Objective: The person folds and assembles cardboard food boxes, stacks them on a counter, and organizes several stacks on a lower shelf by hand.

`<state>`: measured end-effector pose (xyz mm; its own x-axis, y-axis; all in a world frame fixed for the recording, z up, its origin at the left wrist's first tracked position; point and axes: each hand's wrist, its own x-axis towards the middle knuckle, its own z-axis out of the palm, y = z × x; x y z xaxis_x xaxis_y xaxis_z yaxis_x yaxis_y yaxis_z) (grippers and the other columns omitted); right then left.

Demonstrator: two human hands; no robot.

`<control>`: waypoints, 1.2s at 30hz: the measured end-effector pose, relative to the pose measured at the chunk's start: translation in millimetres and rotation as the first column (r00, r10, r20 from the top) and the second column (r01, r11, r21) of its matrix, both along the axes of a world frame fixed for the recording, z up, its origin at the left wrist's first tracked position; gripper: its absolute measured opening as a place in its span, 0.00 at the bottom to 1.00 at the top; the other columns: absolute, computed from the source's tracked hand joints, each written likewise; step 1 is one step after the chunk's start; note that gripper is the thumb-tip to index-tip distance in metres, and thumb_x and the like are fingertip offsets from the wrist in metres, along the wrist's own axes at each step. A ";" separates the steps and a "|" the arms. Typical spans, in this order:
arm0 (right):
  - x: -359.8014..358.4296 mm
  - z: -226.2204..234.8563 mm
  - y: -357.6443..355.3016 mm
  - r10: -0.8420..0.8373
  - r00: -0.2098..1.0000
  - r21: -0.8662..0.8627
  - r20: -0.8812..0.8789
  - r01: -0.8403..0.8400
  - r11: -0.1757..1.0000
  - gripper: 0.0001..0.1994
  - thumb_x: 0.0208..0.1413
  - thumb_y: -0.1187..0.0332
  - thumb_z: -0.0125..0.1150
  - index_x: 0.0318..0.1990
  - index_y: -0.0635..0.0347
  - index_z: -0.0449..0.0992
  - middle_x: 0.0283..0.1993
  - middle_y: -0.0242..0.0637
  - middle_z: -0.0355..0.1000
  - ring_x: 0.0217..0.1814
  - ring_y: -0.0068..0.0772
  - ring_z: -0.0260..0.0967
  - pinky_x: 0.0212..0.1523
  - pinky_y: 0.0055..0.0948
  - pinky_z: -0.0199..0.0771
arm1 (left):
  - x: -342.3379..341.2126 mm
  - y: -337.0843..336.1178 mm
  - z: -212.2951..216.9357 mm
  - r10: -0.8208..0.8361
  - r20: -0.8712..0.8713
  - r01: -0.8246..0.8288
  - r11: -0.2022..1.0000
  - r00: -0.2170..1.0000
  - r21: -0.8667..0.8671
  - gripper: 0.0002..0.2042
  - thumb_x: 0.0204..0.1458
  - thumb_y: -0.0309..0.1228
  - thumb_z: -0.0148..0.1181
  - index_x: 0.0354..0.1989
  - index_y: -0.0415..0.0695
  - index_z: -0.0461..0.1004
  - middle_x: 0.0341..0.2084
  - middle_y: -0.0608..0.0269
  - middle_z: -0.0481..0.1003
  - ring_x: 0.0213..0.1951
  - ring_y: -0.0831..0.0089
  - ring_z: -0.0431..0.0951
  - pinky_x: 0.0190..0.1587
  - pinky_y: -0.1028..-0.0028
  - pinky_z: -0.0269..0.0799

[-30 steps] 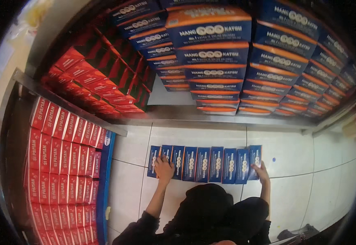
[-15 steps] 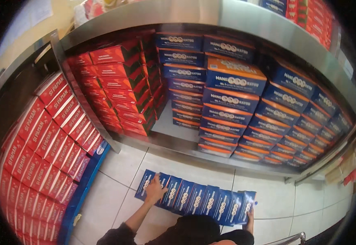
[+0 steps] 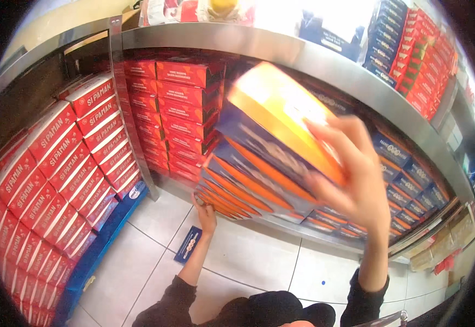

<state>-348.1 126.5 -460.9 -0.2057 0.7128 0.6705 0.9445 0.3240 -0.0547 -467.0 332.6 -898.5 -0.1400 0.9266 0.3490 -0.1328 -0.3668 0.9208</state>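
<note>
Tilted stack of blue-and-orange boxes [image 3: 248,180] before the steel shelf [image 3: 281,44], clamped between both hands: right hand [image 3: 360,177] on the top box, left hand [image 3: 207,217] at the lower end. One blue box [image 3: 187,245] on the floor [image 3: 259,248].

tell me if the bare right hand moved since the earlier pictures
Yes: the bare right hand has risen, from low over the white tiled floor to in front of the silver metal shelf.
</note>
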 end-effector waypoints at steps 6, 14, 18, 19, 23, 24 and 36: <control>4.9 2.3 96.8 -0.051 0.948 0.049 0.314 0.037 0.998 0.22 0.47 0.63 0.57 0.52 0.59 0.68 0.45 0.46 0.68 0.46 0.51 0.67 0.46 0.43 0.68 | 36.8 25.6 -53.2 0.049 0.057 -0.038 0.983 0.997 -0.181 0.36 0.48 0.26 0.44 0.66 0.36 0.35 0.58 0.36 0.55 0.59 0.52 0.59 0.62 0.64 0.53; 79.8 -6.3 160.3 -0.243 0.910 -0.148 0.336 0.306 0.941 0.27 0.49 0.56 0.56 0.57 0.55 0.65 0.52 0.50 0.66 0.53 0.52 0.66 0.51 0.45 0.68 | 94.1 19.8 -28.8 0.019 -0.144 -0.051 0.973 0.989 -0.225 0.40 0.47 0.31 0.49 0.66 0.42 0.33 0.53 0.34 0.61 0.54 0.44 0.65 0.57 0.59 0.59; 110.0 -14.8 177.2 -0.342 0.885 -0.182 0.315 0.410 0.894 0.29 0.51 0.56 0.56 0.61 0.49 0.59 0.55 0.51 0.64 0.55 0.54 0.64 0.53 0.46 0.66 | 110.9 32.8 -25.6 -0.096 -0.209 0.015 0.933 0.973 -0.359 0.40 0.48 0.34 0.50 0.66 0.50 0.32 0.45 0.34 0.69 0.45 0.40 0.71 0.50 0.54 0.65; 112.3 -15.5 182.1 -0.279 0.913 -0.148 0.297 0.333 0.931 0.29 0.51 0.57 0.57 0.61 0.47 0.58 0.56 0.51 0.64 0.55 0.54 0.64 0.54 0.47 0.65 | 110.1 41.6 -32.4 -0.050 -0.206 -0.013 0.956 0.977 -0.294 0.40 0.48 0.35 0.50 0.66 0.49 0.32 0.46 0.35 0.69 0.45 0.41 0.72 0.50 0.54 0.65; 104.1 -21.9 184.0 -0.174 0.955 -0.071 0.240 0.196 0.978 0.24 0.52 0.60 0.57 0.58 0.47 0.62 0.54 0.50 0.65 0.54 0.53 0.65 0.52 0.46 0.66 | 106.5 57.1 -42.8 -0.167 -0.352 0.034 0.935 0.921 -0.354 0.42 0.42 0.36 0.62 0.63 0.40 0.42 0.52 0.34 0.63 0.53 0.44 0.67 0.53 0.58 0.63; 97.0 -19.8 182.7 -0.151 0.967 -0.105 0.206 0.175 0.979 0.22 0.52 0.61 0.57 0.55 0.49 0.64 0.53 0.49 0.66 0.53 0.52 0.66 0.51 0.46 0.66 | 98.3 63.5 -44.2 -0.164 -0.358 0.031 0.937 0.919 -0.348 0.42 0.42 0.36 0.62 0.63 0.40 0.42 0.52 0.34 0.63 0.53 0.44 0.67 0.53 0.58 0.63; 100.8 -23.1 142.1 -0.390 0.906 0.215 0.163 0.354 0.910 0.08 0.52 0.73 0.53 0.40 0.60 0.69 0.39 0.49 0.71 0.45 0.55 0.66 0.45 0.46 0.65 | 69.4 18.9 233.5 0.227 -0.253 -0.039 0.812 0.940 0.582 0.35 0.42 0.29 0.65 0.59 0.38 0.54 0.57 0.39 0.53 0.59 0.45 0.54 0.60 0.55 0.51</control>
<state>-247.3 268.6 -484.0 -0.0900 0.6376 0.7651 0.9831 -0.0662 0.1708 -397.6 351.5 -665.0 -0.0500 0.5334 0.8444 0.2005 -0.8228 0.5317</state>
